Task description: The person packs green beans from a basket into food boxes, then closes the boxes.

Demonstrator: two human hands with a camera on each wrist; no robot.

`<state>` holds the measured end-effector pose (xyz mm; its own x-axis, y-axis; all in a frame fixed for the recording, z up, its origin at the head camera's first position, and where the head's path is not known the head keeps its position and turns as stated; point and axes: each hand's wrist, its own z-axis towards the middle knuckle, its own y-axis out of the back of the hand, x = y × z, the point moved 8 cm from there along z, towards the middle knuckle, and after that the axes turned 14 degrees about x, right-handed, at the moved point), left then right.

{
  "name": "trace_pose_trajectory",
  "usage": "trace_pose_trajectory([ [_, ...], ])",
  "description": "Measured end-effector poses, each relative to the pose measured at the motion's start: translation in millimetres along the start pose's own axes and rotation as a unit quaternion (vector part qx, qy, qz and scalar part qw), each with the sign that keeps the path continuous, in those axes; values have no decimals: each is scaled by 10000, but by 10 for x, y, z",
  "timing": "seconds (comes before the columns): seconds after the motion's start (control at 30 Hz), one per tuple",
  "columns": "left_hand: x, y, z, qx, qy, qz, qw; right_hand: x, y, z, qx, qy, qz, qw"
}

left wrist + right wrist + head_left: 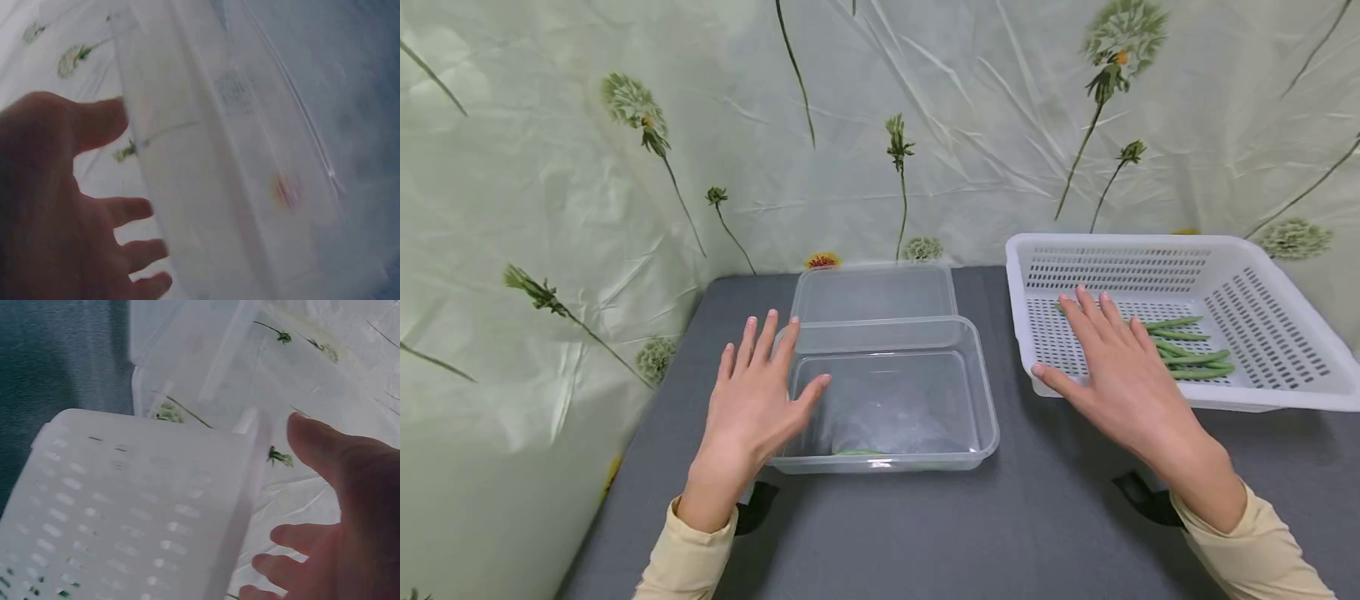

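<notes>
Partly screened by the right hand point(1123, 379), slim green beans point(1198, 360) lie loosely bunched in the white slotted basket point(1195, 241), right of frame. That hand's fingers are straight and apart, gripping nothing; likewise the left hand point(748, 408), which overlaps the clear container point(989, 408) at centre. A translucent lid point(876, 293) sits above it in frame, on the grey table point(880, 533).

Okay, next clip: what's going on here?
A person's open left hand is over the left side of a clear container, which has a slim green thing along its near wall and what looks like a lid behind it. The right hand, also open, hovers over a white basket holding green beans. Neither hand grips anything.
</notes>
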<state>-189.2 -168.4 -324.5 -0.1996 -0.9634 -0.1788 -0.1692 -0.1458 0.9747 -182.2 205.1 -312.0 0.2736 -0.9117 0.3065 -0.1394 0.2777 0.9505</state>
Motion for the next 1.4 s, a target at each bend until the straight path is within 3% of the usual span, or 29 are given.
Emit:
trace_pose_trajectory([
  [0.27,239,16,-49,-132,-411,-737,9963,-100,29,-51,-335,315,127,9989],
  [0.47,415,-140,-61,120,-388,-1974,9795,-144,34,-77,-513,502,244,9971],
  [0.57,485,-227,-63,351,-302,-2559,9656,-152,46,-78,-633,599,283,9958],
  [0.63,540,-278,-67,507,-339,-3024,9512,-152,63,-78,-765,677,296,9943],
  [0.8,691,-398,-62,619,-739,-4229,9011,-169,96,-86,-1086,861,311,9899],
  [0.9,749,-438,-40,537,-905,-4680,8775,-200,106,-91,-1221,947,379,9873],
  [1.0,784,-462,-36,364,-898,-4971,8623,-206,116,-75,-1240,1007,510,9858],
  [1.4,760,-495,34,-647,-791,-5620,8208,-253,150,-46,-1291,1275,797,9802],
])
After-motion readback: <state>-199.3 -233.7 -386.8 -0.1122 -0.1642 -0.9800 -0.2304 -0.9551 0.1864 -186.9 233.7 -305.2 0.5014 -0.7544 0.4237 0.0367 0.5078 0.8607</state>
